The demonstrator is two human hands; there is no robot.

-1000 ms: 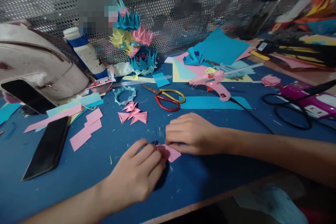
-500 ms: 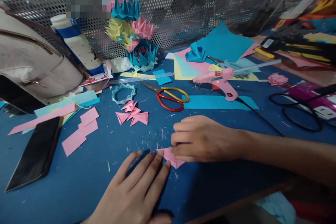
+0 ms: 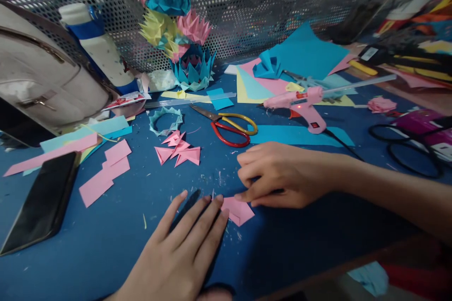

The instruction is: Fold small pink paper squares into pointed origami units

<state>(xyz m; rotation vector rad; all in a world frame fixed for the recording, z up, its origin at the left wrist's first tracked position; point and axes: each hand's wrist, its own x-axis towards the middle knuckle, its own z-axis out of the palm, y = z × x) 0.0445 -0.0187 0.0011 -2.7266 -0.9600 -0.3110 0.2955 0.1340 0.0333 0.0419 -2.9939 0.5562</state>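
Observation:
A small folded piece of pink paper (image 3: 241, 211) lies flat on the blue tabletop between my hands. My left hand (image 3: 180, 240) rests palm down with its fingers stretched out, the fingertips on the paper's left edge. From the right comes my right hand (image 3: 282, 176), its fingers curled in and the index fingertip on the paper's upper edge; its thumb is mostly hidden. Beyond them lie several pointed folded pink pieces (image 3: 178, 149), and to the left some flat pink paper rectangles (image 3: 104, 176).
Scissors (image 3: 233, 127) with red and yellow handles lie ahead, beside a pink glue gun (image 3: 307, 106). A pale blue folded ring (image 3: 165, 121), a phone (image 3: 42, 202), a bottle (image 3: 99, 51), a bag (image 3: 45, 70) and a colourful paper stack (image 3: 176, 33) stand or lie around.
My right hand has shifted slightly, its curled fingers drawing up and the index fingertip now at the paper's upper edge. More of the pink paper shows. The left hand stays at its left edge.

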